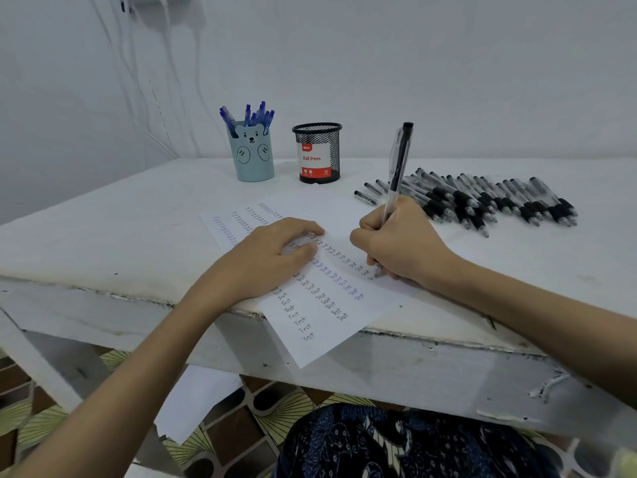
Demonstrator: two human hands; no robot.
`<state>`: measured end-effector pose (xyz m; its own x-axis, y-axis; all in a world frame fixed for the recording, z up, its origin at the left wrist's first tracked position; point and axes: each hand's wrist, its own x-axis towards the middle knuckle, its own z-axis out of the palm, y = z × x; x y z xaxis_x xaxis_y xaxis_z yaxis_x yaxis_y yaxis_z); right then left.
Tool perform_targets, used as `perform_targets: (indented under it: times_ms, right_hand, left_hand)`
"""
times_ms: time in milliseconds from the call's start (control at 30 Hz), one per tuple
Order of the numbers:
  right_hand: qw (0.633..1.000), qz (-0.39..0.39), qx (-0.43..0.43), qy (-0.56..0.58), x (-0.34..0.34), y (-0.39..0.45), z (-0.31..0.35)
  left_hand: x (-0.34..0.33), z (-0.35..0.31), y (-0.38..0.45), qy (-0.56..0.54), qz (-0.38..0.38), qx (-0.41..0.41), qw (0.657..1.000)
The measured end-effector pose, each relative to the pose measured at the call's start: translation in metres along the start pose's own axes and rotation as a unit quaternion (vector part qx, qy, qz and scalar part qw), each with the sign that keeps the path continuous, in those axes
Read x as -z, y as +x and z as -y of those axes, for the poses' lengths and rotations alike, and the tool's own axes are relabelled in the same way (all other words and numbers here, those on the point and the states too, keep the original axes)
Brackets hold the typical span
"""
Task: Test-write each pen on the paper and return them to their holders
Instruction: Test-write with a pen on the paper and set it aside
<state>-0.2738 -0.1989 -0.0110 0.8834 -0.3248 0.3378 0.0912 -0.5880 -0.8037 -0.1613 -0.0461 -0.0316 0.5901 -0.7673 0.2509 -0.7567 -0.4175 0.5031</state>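
A white sheet of paper lies skewed on the table, covered in rows of the word "Test" and hanging over the front edge. My left hand presses flat on the sheet. My right hand grips a black pen nearly upright, its tip touching the paper at the end of a row. Several black pens lie in a pile on the right. A blue bear-faced holder at the back carries several blue pens. Beside it stands a black mesh holder with a "Ball Pens" label inside.
The white table has a worn, chipped front edge. White cables hang down the wall at the back left. Another sheet of paper lies on the patterned floor under the table. My lap in dark patterned cloth shows at the bottom.
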Motion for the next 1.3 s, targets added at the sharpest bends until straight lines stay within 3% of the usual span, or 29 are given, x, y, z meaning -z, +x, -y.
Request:
perform_targets:
  times_ms: [567,767,1300]
  right_hand:
    - [0.999,-0.046,-0.015,0.003,-0.003,0.002,-0.005]
    - [0.977,-0.038,-0.148,0.148,0.010,0.009,-0.002]
    - [0.965,-0.047,-0.158,0.204,0.021,0.014,-0.007]
  left_hand:
    - [0.000,-0.001,0.001,0.005,-0.002,0.006,1.000]
    - [0.000,0.000,0.000,0.129,-0.047,0.075,0.988]
    - [0.000,-0.002,-0.003,0.106,-0.047,0.075,0.990]
